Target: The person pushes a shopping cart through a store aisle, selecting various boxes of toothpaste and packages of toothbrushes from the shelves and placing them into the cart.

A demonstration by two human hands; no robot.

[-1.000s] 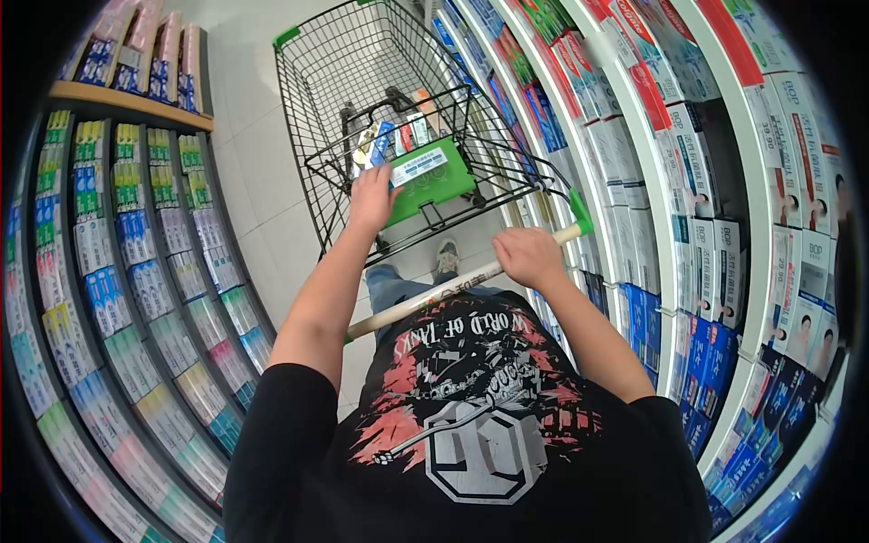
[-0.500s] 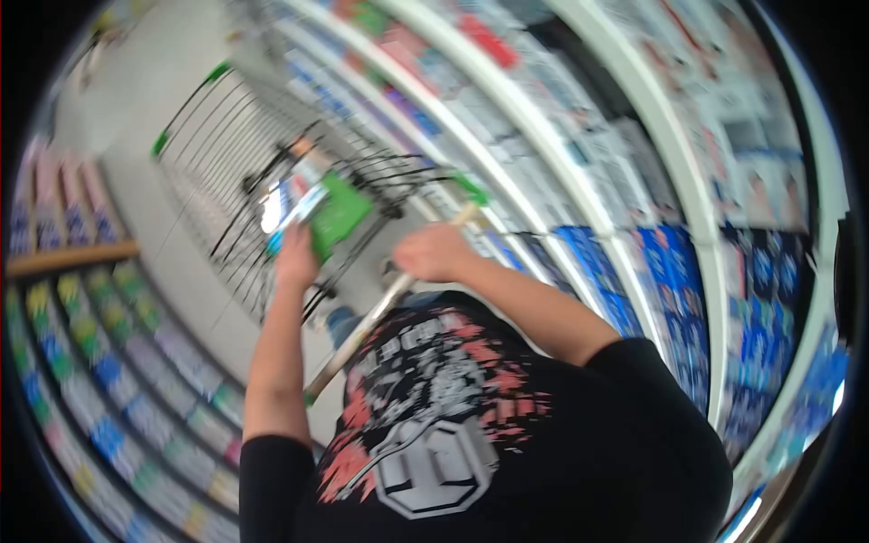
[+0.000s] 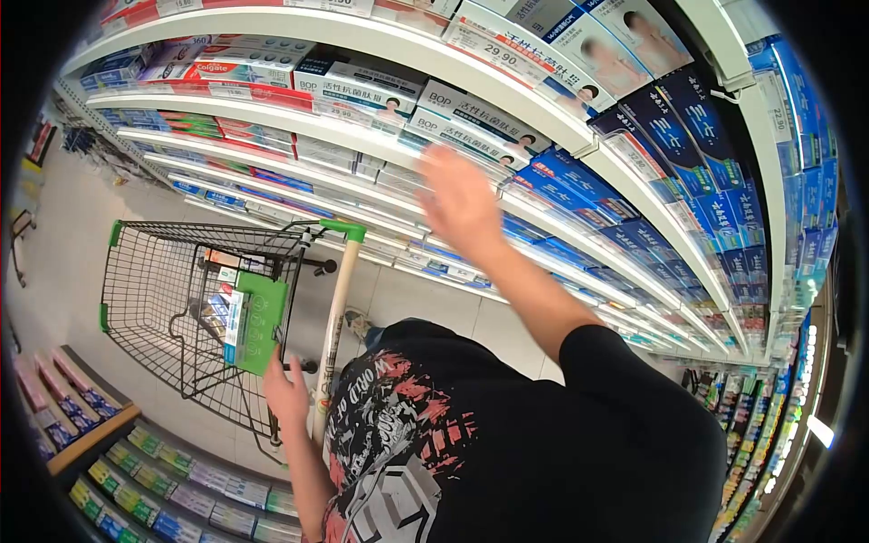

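Note:
My right hand (image 3: 460, 204) is raised in front of the shelf, blurred, its fingers stretched out with nothing seen in them. Behind it are white toothpaste boxes (image 3: 471, 127) and blue boxes (image 3: 575, 192). My left hand (image 3: 288, 391) is beside the shopping cart (image 3: 158, 299), fingers apart and holding nothing. It is just behind the cart's green panel (image 3: 262, 317). A slim white-and-blue box (image 3: 237, 324) stands against that panel inside the cart, with other small packages (image 3: 217, 303) beside it. Neither hand grips the cart's handle bar (image 3: 339, 299).
Tiered shelves of boxed toothpaste run along the right, with price strips (image 3: 507, 47) on their edges. At lower left, a low display (image 3: 172, 489) holds rows of packaged goods near pink boxes (image 3: 68, 385). Tiled floor (image 3: 72, 262) surrounds the cart.
My right hand has left the handle bar and risen to the shelf. My left hand has drawn back from the box in the cart. The view has turned toward the shelves on the right.

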